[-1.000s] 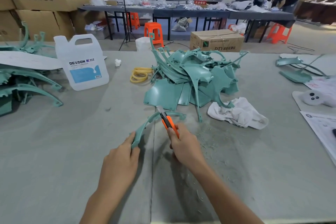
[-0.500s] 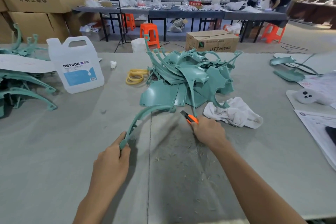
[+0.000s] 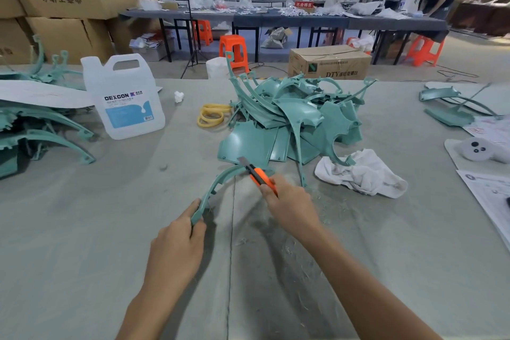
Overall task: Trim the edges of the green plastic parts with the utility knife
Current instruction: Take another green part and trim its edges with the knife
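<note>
My left hand [image 3: 176,246] grips the near end of a curved green plastic part [image 3: 220,182] that arcs away over the grey table [image 3: 82,229]. My right hand [image 3: 289,207] holds an orange utility knife [image 3: 258,175], whose bare blade rests on the far upper stretch of that arc. Just beyond lies a heap of green plastic parts [image 3: 292,119]. Thin shavings [image 3: 278,251] litter the table under my right forearm.
A white rag [image 3: 361,174] lies right of the knife. A clear DEXCON jug [image 3: 124,99] and yellow bands [image 3: 212,116] sit at the back left. More green parts [image 3: 41,132] are stacked at the far left, others [image 3: 452,107] at the far right, near papers [image 3: 491,190].
My right hand swung out to the right with the knife, then came back; the blade is on the arc's far upper part again. My left hand kept its hold on the part.
</note>
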